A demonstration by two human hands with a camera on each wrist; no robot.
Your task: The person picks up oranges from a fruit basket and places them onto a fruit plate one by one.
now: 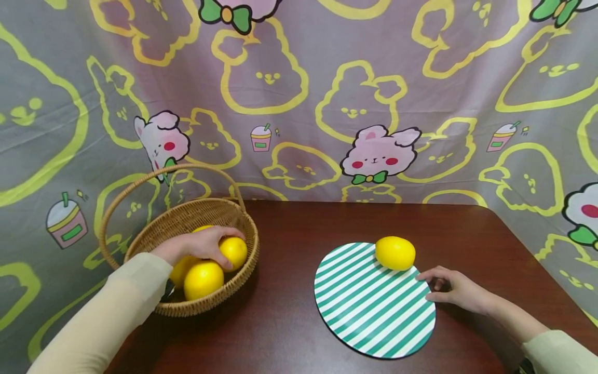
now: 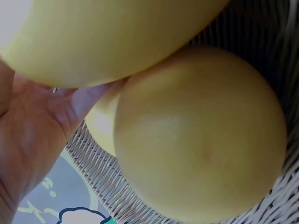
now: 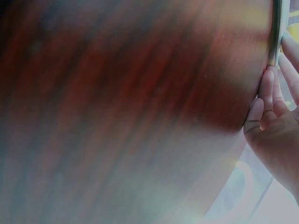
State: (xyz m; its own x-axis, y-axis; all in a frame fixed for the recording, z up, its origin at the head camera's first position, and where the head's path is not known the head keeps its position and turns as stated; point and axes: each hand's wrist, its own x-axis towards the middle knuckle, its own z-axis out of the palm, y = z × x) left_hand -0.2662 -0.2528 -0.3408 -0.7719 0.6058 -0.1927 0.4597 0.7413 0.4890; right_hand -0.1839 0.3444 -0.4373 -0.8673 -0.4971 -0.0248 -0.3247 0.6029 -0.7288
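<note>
My left hand (image 1: 205, 244) reaches into a wicker basket (image 1: 252, 259), its thumb and fingers spread around a yellow lemon (image 1: 233, 253) near the basket's right wall. Just in front lies a second lemon (image 1: 203, 280), with more yellow fruit partly hidden under the hand and wrist. In the left wrist view, one large lemon (image 2: 117, 37) rests against the palm and another (image 2: 201, 135) sits below it. My right hand (image 1: 460, 291) has its fingertips at the right edge of a round green-and-white striped board (image 1: 374, 306), fingers loosely bent. A single lemon (image 1: 395, 253) lies on the board's far edge.
The basket's tall arched handle (image 1: 187, 166) rises over its left and back. Both the basket and the board stand on a dark reddish-brown table (image 1: 289, 291). A patterned cloth (image 1: 299, 104) hangs behind and along both sides.
</note>
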